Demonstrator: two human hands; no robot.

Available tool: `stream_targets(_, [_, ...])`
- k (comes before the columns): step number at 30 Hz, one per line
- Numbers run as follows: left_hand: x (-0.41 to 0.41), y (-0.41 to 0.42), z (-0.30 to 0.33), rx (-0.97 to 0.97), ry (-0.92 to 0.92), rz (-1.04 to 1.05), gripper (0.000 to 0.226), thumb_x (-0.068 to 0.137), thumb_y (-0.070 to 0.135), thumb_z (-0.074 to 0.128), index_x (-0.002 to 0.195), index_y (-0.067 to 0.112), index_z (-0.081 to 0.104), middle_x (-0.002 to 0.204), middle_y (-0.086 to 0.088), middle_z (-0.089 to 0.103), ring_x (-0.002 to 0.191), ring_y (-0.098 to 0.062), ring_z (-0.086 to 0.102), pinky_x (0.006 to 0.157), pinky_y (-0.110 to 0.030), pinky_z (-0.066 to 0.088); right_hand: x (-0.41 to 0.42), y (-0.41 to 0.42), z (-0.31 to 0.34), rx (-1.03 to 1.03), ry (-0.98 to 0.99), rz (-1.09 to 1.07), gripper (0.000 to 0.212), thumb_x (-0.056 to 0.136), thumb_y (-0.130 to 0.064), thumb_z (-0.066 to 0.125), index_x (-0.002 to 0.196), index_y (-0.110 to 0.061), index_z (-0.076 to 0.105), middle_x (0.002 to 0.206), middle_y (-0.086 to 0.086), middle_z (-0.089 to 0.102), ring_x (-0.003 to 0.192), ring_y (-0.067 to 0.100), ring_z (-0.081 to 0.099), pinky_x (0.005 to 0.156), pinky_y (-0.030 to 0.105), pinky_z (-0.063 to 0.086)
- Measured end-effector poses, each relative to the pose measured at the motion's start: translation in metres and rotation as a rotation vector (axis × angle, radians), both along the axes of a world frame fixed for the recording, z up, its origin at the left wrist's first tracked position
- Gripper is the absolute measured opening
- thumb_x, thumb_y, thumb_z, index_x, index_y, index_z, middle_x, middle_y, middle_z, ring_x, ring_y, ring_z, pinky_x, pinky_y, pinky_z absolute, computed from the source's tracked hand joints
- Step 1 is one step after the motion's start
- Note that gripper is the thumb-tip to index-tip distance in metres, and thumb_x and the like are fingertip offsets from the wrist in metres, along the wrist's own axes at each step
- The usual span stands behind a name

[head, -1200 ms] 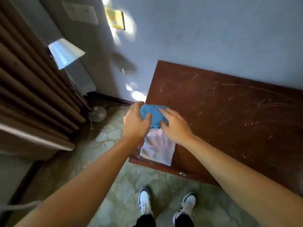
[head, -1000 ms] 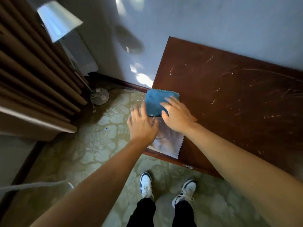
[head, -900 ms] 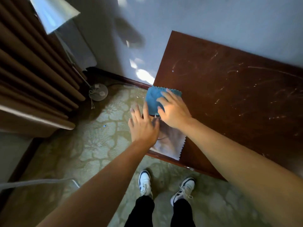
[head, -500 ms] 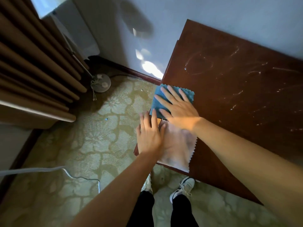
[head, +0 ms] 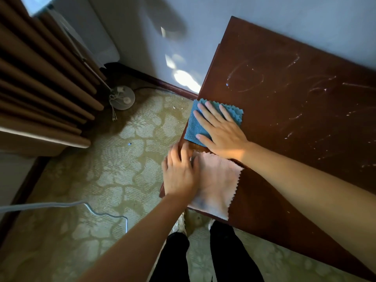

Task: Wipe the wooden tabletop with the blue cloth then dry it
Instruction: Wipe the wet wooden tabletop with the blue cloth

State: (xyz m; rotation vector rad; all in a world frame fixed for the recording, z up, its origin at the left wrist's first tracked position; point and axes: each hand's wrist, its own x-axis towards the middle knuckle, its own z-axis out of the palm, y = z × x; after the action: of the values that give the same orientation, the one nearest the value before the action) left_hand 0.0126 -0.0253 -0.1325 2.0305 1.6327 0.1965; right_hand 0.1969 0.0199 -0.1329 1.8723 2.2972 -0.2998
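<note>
A dark red-brown wooden tabletop (head: 295,123), streaked with pale smears, fills the right side. The blue cloth (head: 196,127) lies folded at its left edge. My right hand (head: 220,129) lies flat on top of it, fingers spread. Just nearer to me, a pale pink cloth (head: 217,186) with zigzag edges lies flat on the table's near left corner. My left hand (head: 180,174) rests flat on that cloth's left part, at the table edge.
The table stands against a pale blue wall (head: 264,13). To the left are brown curtains (head: 40,78), a lamp base (head: 122,97) on patterned floor and a white cable (head: 61,204). My legs (head: 203,257) stand at the table's near edge.
My left hand let go of the blue cloth and moved down onto the pink cloth. My right hand flattened and spread over the blue cloth. The view shifted closer to the table.
</note>
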Motion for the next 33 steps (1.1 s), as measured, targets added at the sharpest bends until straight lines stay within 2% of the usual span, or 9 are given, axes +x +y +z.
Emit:
stream_targets(3, [0.012, 0.008, 0.005, 0.054, -0.033, 0.006, 0.042, 0.092, 0.019, 0.062, 0.129, 0.002, 0.056, 0.145, -0.02, 0.048, 0.134, -0.038, 0.048, 0.106, -0.052, 0.034, 0.026, 0.024, 0.005, -0.025, 0.02, 0.011, 0.077, 0.102, -0.062, 0.014, 0.164, -0.016, 0.006, 0.173, 0.004, 0.001, 0.159, 0.02, -0.005, 0.13, 0.046, -0.001])
stream_targets(7, [0.029, 0.03, 0.009, -0.017, -0.093, 0.11, 0.042, 0.089, 0.018, 0.061, 0.127, 0.004, 0.052, 0.144, -0.016, 0.047, 0.133, -0.033, 0.046, 0.103, -0.048, 0.032, 0.057, 0.064, 0.015, -0.027, -0.03, 0.074, 0.084, 0.099, -0.062, 0.014, 0.163, -0.006, 0.013, 0.172, 0.012, 0.006, 0.16, 0.026, 0.0, 0.13, 0.046, 0.002])
stream_targets(10, [0.04, 0.043, 0.009, 0.023, -0.075, 0.111, 0.038, 0.092, 0.017, 0.06, 0.127, 0.003, 0.052, 0.138, -0.013, 0.052, 0.124, -0.032, 0.052, 0.101, -0.044, 0.034, 0.051, 0.065, 0.011, 0.013, -0.017, 0.102, 0.081, 0.1, -0.055, 0.02, 0.162, -0.002, 0.014, 0.171, 0.017, 0.006, 0.159, 0.031, 0.001, 0.13, 0.045, 0.001])
stream_targets(13, [0.057, 0.061, 0.01, 0.007, -0.068, 0.151, 0.038, 0.096, 0.019, 0.054, 0.131, 0.007, 0.049, 0.134, -0.009, 0.053, 0.121, -0.031, 0.052, 0.101, -0.042, 0.032, 0.044, 0.043, 0.003, 0.082, 0.025, 0.102, 0.075, 0.103, -0.05, 0.026, 0.162, -0.005, 0.016, 0.171, 0.018, 0.009, 0.159, 0.033, 0.004, 0.129, 0.049, 0.006])
stream_targets(18, [0.094, 0.078, 0.012, 0.012, -0.1, 0.153, 0.041, 0.094, 0.016, 0.054, 0.133, 0.006, 0.047, 0.137, -0.011, 0.051, 0.126, -0.031, 0.049, 0.105, -0.047, 0.034, 0.077, 0.04, 0.003, 0.082, 0.042, 0.212, 0.072, 0.104, -0.052, 0.025, 0.163, -0.01, 0.017, 0.171, 0.012, 0.011, 0.159, 0.028, 0.006, 0.129, 0.048, 0.008])
stream_targets(23, [0.124, 0.095, 0.007, 0.064, -0.07, 0.205, 0.048, 0.098, 0.027, 0.048, 0.143, 0.011, 0.041, 0.149, -0.008, 0.044, 0.137, -0.026, 0.041, 0.111, -0.045, 0.029, 0.138, 0.105, 0.01, 0.071, 0.006, -0.024, 0.075, 0.102, -0.054, 0.017, 0.164, -0.012, 0.014, 0.172, 0.01, 0.009, 0.16, 0.027, 0.004, 0.13, 0.046, 0.004])
stream_targets(26, [0.136, 0.11, 0.001, 0.092, -0.024, 0.191, 0.049, 0.101, 0.029, 0.042, 0.147, 0.012, 0.038, 0.15, -0.007, 0.043, 0.138, -0.026, 0.041, 0.11, -0.046, 0.029, 0.137, 0.113, 0.009, 0.086, -0.014, -0.086, 0.073, 0.104, -0.053, 0.016, 0.164, -0.011, 0.011, 0.172, 0.01, 0.007, 0.16, 0.027, 0.001, 0.129, 0.048, 0.003])
stream_targets(31, [0.148, 0.115, -0.007, 0.094, 0.076, 0.222, 0.052, 0.103, 0.027, 0.039, 0.152, 0.011, 0.034, 0.157, -0.008, 0.039, 0.143, -0.028, 0.037, 0.111, -0.049, 0.03, 0.117, 0.061, 0.0, 0.127, 0.016, 0.126, 0.071, 0.105, -0.051, 0.026, 0.163, -0.01, 0.017, 0.171, 0.01, 0.013, 0.159, 0.029, 0.006, 0.129, 0.051, 0.01])
stream_targets(33, [0.149, 0.114, -0.009, 0.098, 0.101, 0.208, 0.053, 0.103, 0.029, 0.038, 0.153, 0.012, 0.033, 0.158, -0.008, 0.037, 0.143, -0.029, 0.036, 0.111, -0.05, 0.031, 0.128, 0.068, 0.001, 0.125, 0.047, 0.178, 0.071, 0.104, -0.051, 0.028, 0.163, -0.012, 0.022, 0.171, 0.008, 0.017, 0.159, 0.027, 0.01, 0.129, 0.05, 0.011])
